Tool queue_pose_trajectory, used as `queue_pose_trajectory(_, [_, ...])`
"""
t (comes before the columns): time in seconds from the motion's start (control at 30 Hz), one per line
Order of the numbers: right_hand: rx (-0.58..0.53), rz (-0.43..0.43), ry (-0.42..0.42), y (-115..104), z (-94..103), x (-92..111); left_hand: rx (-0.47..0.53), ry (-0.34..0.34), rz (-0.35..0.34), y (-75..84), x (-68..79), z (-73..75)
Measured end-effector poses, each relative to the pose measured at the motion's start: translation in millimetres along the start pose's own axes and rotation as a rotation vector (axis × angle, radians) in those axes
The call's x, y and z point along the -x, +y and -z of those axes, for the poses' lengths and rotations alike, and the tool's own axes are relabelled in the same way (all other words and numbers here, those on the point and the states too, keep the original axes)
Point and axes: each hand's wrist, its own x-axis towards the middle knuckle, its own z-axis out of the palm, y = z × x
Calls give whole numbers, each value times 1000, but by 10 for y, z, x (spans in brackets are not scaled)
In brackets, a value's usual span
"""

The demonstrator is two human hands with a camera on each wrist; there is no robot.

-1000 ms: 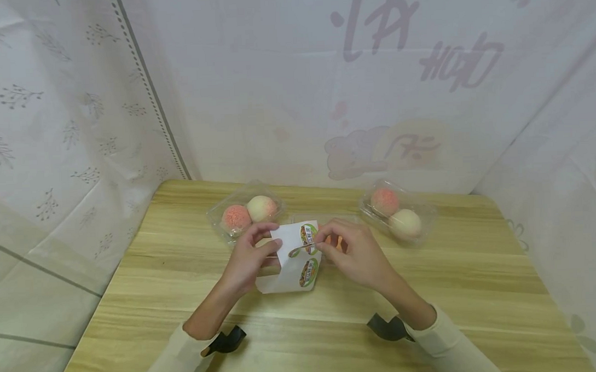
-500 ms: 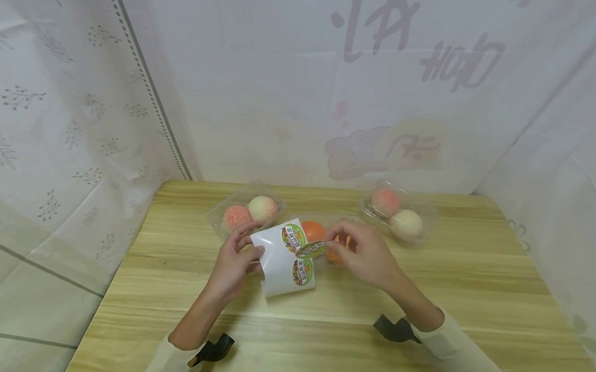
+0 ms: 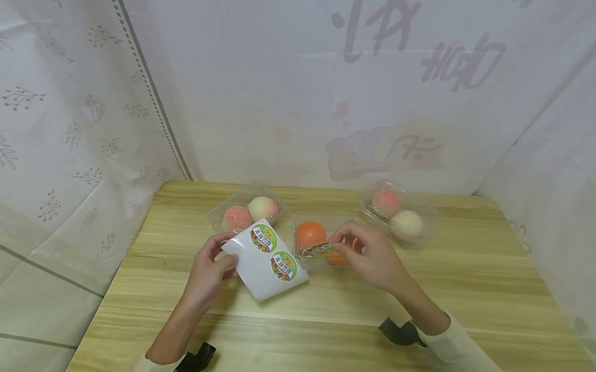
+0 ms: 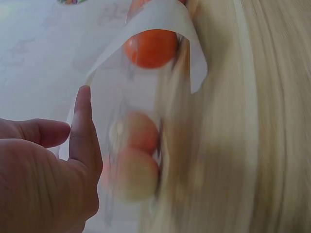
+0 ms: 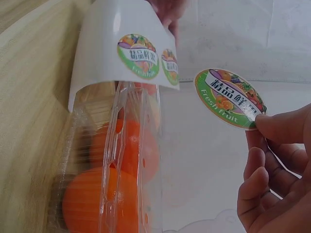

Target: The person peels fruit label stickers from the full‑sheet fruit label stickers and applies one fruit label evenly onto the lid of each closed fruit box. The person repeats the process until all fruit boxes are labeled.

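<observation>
My left hand (image 3: 209,274) pinches a white sticker sheet (image 3: 254,269) at its left edge, thumb on top. Two round fruit labels remain visible on the sheet's face. Between thumb and finger of my right hand (image 3: 366,255) is a loose oval sticker (image 5: 231,99), printed "Fresh fruit" with a green border and held by its edge. Below that sticker stands a clear plastic box (image 3: 299,221) with two orange fruits (image 3: 310,235) inside; the sticker and right hand overlap it in the head view. The right wrist view shows the box's ridged rim beside the sheet.
Two more clear boxes hold pink-and-cream round fruits: the left box (image 3: 220,208) behind my left hand, the right box (image 3: 422,203) beyond my right hand. All stand on a wooden table (image 3: 332,332) backed by a white printed curtain (image 3: 254,72).
The sticker has come off the sheet and stays in my right hand. My left hand has drawn the sheet left and turned it, uncovering the box of orange fruits.
</observation>
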Motion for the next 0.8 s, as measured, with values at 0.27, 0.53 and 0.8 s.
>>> queue_pose_trajectory(0.27, [-33, 2, -2, 30, 1, 10, 49, 90, 7, -1, -37, 279])
queue_pose_trajectory(0.53, [-32, 1, 2, 34, -4, 10, 72, 177, 61, -13, -81, 551])
queue_pose_trajectory(0.8, [-34, -8, -5, 32, -4, 5, -5, 278, 94, -80, -193, 797])
